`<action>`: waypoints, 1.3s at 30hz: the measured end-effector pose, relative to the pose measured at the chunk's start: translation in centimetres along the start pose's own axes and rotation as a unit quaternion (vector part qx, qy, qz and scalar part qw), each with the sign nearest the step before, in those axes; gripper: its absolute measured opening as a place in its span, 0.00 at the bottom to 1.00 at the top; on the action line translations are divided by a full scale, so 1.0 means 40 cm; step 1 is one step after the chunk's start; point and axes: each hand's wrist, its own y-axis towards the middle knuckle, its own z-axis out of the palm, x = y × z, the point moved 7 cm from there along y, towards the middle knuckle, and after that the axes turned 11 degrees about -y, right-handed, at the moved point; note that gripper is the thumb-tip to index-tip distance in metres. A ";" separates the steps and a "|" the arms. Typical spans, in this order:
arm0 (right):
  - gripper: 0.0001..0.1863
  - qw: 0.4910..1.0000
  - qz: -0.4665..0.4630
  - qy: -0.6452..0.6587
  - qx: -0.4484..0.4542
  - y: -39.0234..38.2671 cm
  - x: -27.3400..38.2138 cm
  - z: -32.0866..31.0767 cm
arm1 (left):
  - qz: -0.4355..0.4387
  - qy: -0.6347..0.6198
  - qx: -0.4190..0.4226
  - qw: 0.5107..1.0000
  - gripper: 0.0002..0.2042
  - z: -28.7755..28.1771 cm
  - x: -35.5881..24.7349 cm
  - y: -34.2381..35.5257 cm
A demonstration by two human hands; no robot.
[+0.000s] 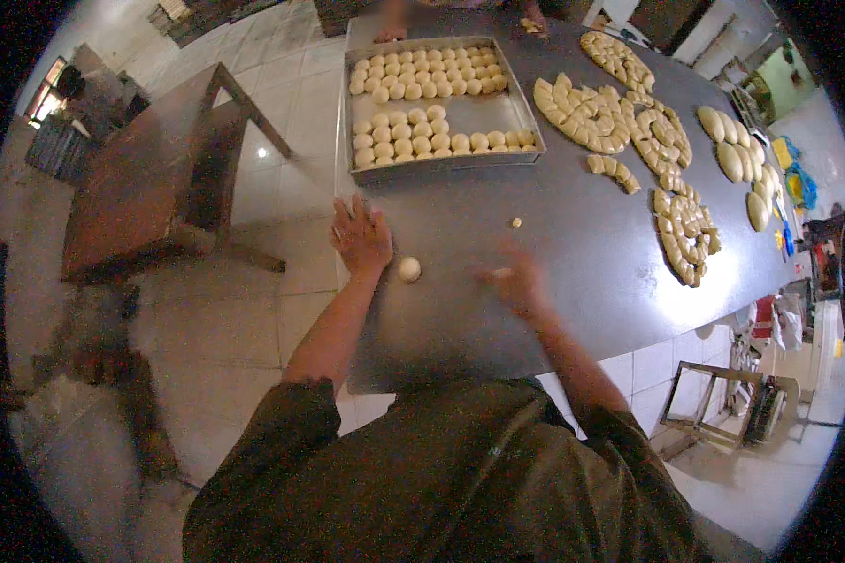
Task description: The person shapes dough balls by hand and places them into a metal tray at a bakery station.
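Note:
My left hand [361,236] is at the table's left edge with its fingers spread, holding nothing. Just to its right, a smooth round dough ball [409,269] sits on the dark tabletop [441,328]. My right hand [522,283] is further right over the table, smeared by motion, so its fingers cannot be read. Beyond it lies a small scrap of dough [515,223]. A metal tray [479,111] ahead of my hands holds rows of similar dough balls [411,129], with a bare strip between two groups.
Coiled, cut dough ropes [582,113] and a short cut strip [614,173] lie to the right. Larger oval dough pieces [737,150] are near the far right edge. Another person's hand [391,34] is behind the tray. A wooden table [145,178] stands to the left.

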 end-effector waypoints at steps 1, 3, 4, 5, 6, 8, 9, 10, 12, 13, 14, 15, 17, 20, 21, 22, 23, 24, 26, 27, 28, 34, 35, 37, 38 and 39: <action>0.29 0.997 -0.047 -0.058 0.032 0.009 0.110 0.103 | -0.008 0.002 0.019 1.000 0.32 -0.016 -0.042 -0.009; 0.30 0.979 -0.145 -0.131 0.066 0.044 0.268 0.257 | 0.016 0.053 0.009 0.998 0.34 -0.006 -0.030 -0.016; 0.29 0.968 -0.187 -0.146 0.086 0.076 0.303 0.295 | 0.026 0.080 0.002 0.996 0.35 0.004 -0.018 -0.007; 0.27 0.982 -0.129 -0.084 0.113 0.124 0.316 0.273 | 0.007 0.072 0.010 0.997 0.36 -0.005 -0.012 -0.006; 0.25 0.988 -0.066 -0.022 0.141 0.159 0.352 0.211 | -0.015 0.062 0.022 0.998 0.36 -0.053 -0.041 -0.014; 0.22 0.992 -0.024 0.075 0.096 0.307 0.320 0.124 | -0.049 0.045 0.044 0.997 0.38 -0.110 -0.089 -0.011; 0.21 0.993 -0.043 0.110 0.016 0.419 0.284 0.068 | -0.052 0.036 0.058 0.996 0.38 -0.124 -0.111 -0.004; 0.21 0.992 -0.050 -0.077 -0.086 0.477 0.410 -0.043 | -0.071 0.036 0.060 0.995 0.39 -0.136 -0.098 -0.002; 0.22 0.965 -0.089 -0.111 -0.218 0.644 0.359 -0.140 | -0.052 0.037 0.071 0.995 0.40 -0.120 -0.124 0.004; 0.22 0.961 -0.085 -0.104 -0.242 0.715 0.327 -0.161 | -0.043 0.042 0.073 0.996 0.40 -0.114 -0.126 0.009; 0.22 0.961 -0.055 -0.138 -0.234 0.770 0.263 -0.150 | -0.039 0.030 0.093 0.994 0.41 -0.112 -0.130 0.013; 0.21 0.960 -0.027 -0.171 -0.222 0.821 0.194 -0.125 | -0.040 0.021 0.112 0.993 0.41 -0.116 -0.133 0.013; 0.20 0.964 -0.018 -0.238 -0.117 0.864 0.220 -0.047 | -0.060 0.018 0.126 0.990 0.42 -0.125 -0.106 0.014; 0.20 0.919 -0.113 -0.376 -0.038 0.926 0.247 -0.054 | -0.063 0.016 0.127 0.990 0.43 -0.120 -0.102 0.015; 0.21 0.886 -0.147 -0.439 -0.040 0.950 0.252 -0.051 | -0.059 0.014 0.127 0.990 0.44 -0.116 -0.105 0.014; 0.23 0.849 -0.181 -0.495 -0.046 0.972 0.257 -0.043 | -0.050 0.017 0.126 0.991 0.44 -0.121 -0.109 0.011; 0.22 0.880 -0.212 -0.424 -0.034 0.974 0.351 -0.025 | -0.063 0.024 0.121 0.990 0.44 -0.131 -0.097 0.008; 0.22 0.904 -0.238 -0.353 -0.027 0.979 0.424 -0.018 | -0.067 0.027 0.116 0.991 0.44 -0.143 -0.097 0.012; 0.24 0.891 -0.247 -0.380 0.027 1.036 0.324 0.062 | -0.065 0.027 0.135 0.988 0.45 -0.141 -0.119 0.024; 0.26 0.868 -0.241 -0.427 0.075 1.052 0.299 0.098 | -0.074 0.033 0.150 0.985 0.45 -0.138 -0.122 0.026; 0.28 0.842 -0.228 -0.475 0.118 1.066 0.258 0.110 | -0.077 0.035 0.164 0.983 0.45 -0.132 -0.132 0.031; 0.27 0.949 -0.228 -0.157 -0.149 0.822 0.361 -0.111 | -0.114 0.042 0.144 0.982 0.43 -0.165 -0.137 0.012; 0.27 0.921 -0.260 -0.137 -0.258 0.705 0.375 -0.198 | -0.105 0.059 0.134 0.984 0.43 -0.158 -0.132 0.000; 0.28 0.935 -0.067 -0.103 -0.331 0.561 0.153 -0.414 | -0.102 0.106 0.140 0.979 0.43 -0.168 -0.136 0.001; 0.23 0.858 -0.021 -0.087 -0.505 0.513 -0.140 -0.550 | -0.075 0.082 0.153 0.982 0.43 -0.150 -0.207 0.020; 0.24 0.847 0.039 -0.160 -0.505 0.462 -0.229 -0.606 | -0.089 0.079 0.148 0.982 0.42 -0.172 -0.225 0.024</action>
